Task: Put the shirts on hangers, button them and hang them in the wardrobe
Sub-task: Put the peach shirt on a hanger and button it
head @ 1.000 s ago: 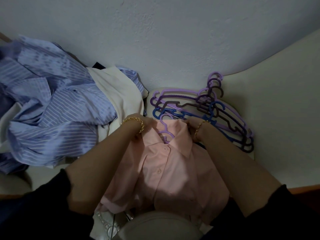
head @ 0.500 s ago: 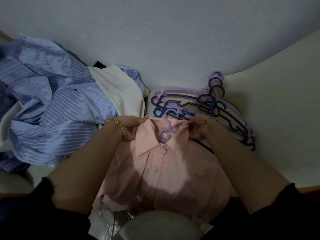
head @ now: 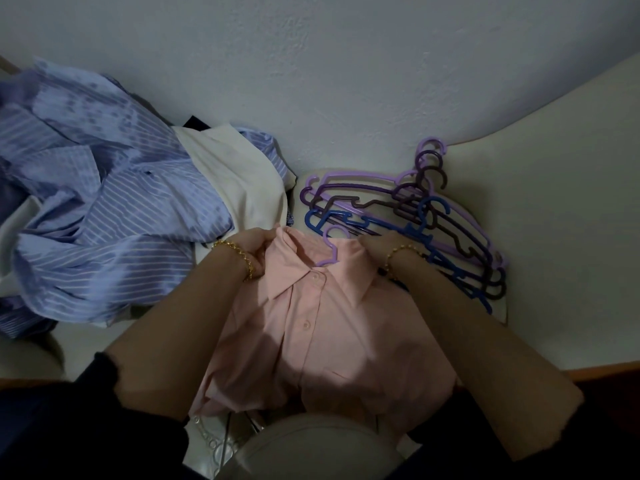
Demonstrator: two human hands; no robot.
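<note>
Pink shirt (head: 329, 341) at centre and 6 o'clock of the view, front up on the pale surface (head: 571, 237). Plain pink cloth, pointed collar spread flat, small matching buttons down the placket, a chest pocket low at 5 o'clock; whether the buttons are fastened, not clear. Long axis from 12 to 6 o'clock, collar towards 12, hem towards 6, near the body. Hook of the lilac hanger (head: 330, 249) out of the neck opening, pointing to 12.

Left hand (head: 258, 249) curled round the collar edge at 9 o'clock of the neck, gripping the cloth. Right hand (head: 381, 245) at 3 o'clock of the neck, fingers tucked over the collar edge, holding it.

Compared with a second ago: left collar flap now uncovered and lying flat, hook standing clearer of the neck, left forearm drawn outward towards 8 o'clock.

Spare hangers (head: 450, 216) stacked at 2 o'clock, striped blue shirt (head: 104, 220) and cream garment (head: 239, 181) heaped at 10.
</note>
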